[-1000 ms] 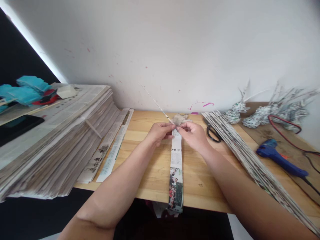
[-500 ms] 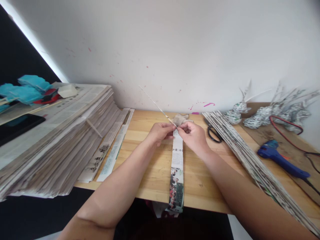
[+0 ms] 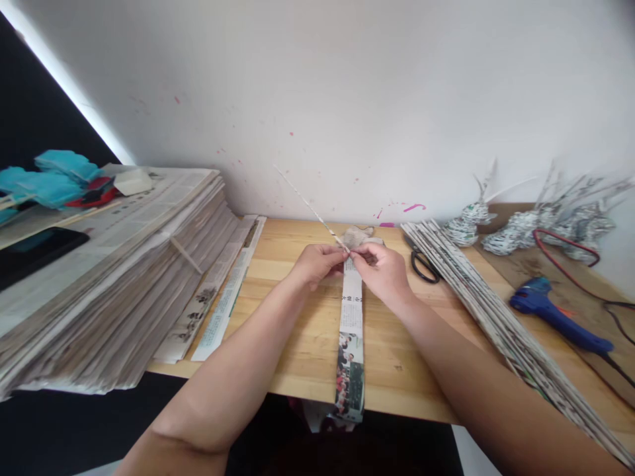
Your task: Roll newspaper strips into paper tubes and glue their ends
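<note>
A strip of newspaper (image 3: 352,317) lies lengthwise on the wooden table, its near end hanging past the front edge. Its far end runs into a thin rolled paper tube (image 3: 310,206) that slants up and to the left. My left hand (image 3: 320,264) is closed, thumb and fingers pinching the tube where it meets the strip. Right beside it, my right hand (image 3: 380,268) is closed too, pinching the strip at the same spot. The fingertips nearly touch and hide part of the roll. A crumpled greyish cloth (image 3: 360,235) lies just behind them.
A tall stack of newspaper (image 3: 149,264) stands at left, bearing a phone (image 3: 44,251). Cut strips (image 3: 231,297) lie beside it. At right are a bundle of paper tubes (image 3: 476,311), black-handled scissors (image 3: 425,266), a blue glue gun (image 3: 560,317) and woven paper figures (image 3: 464,225).
My hands stay at nearly the same place, still pinching the roll. The tube's upper tip has shifted very slightly up and left.
</note>
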The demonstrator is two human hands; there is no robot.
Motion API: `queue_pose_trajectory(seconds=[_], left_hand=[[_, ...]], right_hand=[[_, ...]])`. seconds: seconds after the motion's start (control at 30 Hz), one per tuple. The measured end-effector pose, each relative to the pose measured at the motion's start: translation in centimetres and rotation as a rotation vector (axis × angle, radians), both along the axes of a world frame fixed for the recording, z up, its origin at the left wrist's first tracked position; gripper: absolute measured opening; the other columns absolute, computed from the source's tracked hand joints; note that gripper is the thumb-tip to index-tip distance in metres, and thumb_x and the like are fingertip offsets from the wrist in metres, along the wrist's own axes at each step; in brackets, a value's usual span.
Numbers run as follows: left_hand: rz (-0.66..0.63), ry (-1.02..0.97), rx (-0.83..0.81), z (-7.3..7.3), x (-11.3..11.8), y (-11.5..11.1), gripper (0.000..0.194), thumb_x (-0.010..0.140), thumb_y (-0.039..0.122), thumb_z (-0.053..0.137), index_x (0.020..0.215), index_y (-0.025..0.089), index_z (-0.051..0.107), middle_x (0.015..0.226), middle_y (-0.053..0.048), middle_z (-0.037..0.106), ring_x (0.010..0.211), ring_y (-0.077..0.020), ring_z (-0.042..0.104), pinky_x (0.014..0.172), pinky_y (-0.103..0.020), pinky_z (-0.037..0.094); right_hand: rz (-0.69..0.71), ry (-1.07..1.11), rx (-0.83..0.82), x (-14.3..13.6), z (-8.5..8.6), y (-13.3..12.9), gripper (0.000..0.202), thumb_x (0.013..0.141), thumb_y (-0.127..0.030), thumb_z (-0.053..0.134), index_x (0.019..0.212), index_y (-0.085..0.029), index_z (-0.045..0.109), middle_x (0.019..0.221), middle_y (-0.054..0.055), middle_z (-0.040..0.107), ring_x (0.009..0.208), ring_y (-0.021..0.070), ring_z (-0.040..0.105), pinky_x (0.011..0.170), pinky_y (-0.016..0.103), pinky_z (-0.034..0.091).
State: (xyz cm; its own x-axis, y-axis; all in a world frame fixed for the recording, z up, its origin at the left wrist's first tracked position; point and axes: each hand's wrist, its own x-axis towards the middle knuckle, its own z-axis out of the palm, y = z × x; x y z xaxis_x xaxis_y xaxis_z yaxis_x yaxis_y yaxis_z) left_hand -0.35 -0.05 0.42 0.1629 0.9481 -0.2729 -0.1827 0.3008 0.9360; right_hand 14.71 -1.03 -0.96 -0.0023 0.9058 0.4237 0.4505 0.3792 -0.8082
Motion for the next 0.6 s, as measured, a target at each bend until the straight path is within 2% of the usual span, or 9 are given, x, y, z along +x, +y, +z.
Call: queue_pose_trajectory(seconds=[0.17, 0.4, 0.6], left_hand=[[-0.003, 0.011, 0.016, -0.04, 0.0, 0.01, 0.013, 0.067, 0.02, 0.076, 0.07, 0.009, 0.072, 0.058, -0.001, 0.063, 0.049, -0.0061, 0.053, 0.047, -0.017, 0.04], [0.001, 0.023, 0.001, -0.32, 0.22, -0.01, 0.016, 0.065, 0.023, 0.078, 0.072, 0.01, 0.071, 0.062, -0.002, 0.064, 0.054, -0.0082, 0.057, 0.051, -0.019, 0.044], [0.031, 0.021, 0.015, -0.56, 0.3, 0.09, 0.013, 0.065, 0.021, 0.077, 0.067, 0.011, 0.07, 0.061, -0.002, 0.064, 0.055, -0.0087, 0.057, 0.054, -0.02, 0.045]], right_hand=[[-0.01, 0.003, -0.006, -0.12, 0.08, -0.06, 0.009, 0.077, -0.026, 0.064, 0.078, -0.019, 0.07, 0.072, 0.003, 0.072, 0.061, 0.0166, 0.066, 0.057, 0.027, 0.051], [-0.034, -0.033, -0.016, 0.0, 0.01, -0.02, 0.01, 0.076, -0.028, 0.064, 0.075, -0.019, 0.069, 0.072, 0.003, 0.073, 0.061, 0.017, 0.066, 0.058, 0.027, 0.051], [-0.037, -0.171, 0.097, -0.07, -0.34, 0.05, 0.008, 0.077, -0.024, 0.062, 0.079, -0.02, 0.069, 0.071, 0.001, 0.071, 0.062, 0.0159, 0.065, 0.063, 0.027, 0.05]])
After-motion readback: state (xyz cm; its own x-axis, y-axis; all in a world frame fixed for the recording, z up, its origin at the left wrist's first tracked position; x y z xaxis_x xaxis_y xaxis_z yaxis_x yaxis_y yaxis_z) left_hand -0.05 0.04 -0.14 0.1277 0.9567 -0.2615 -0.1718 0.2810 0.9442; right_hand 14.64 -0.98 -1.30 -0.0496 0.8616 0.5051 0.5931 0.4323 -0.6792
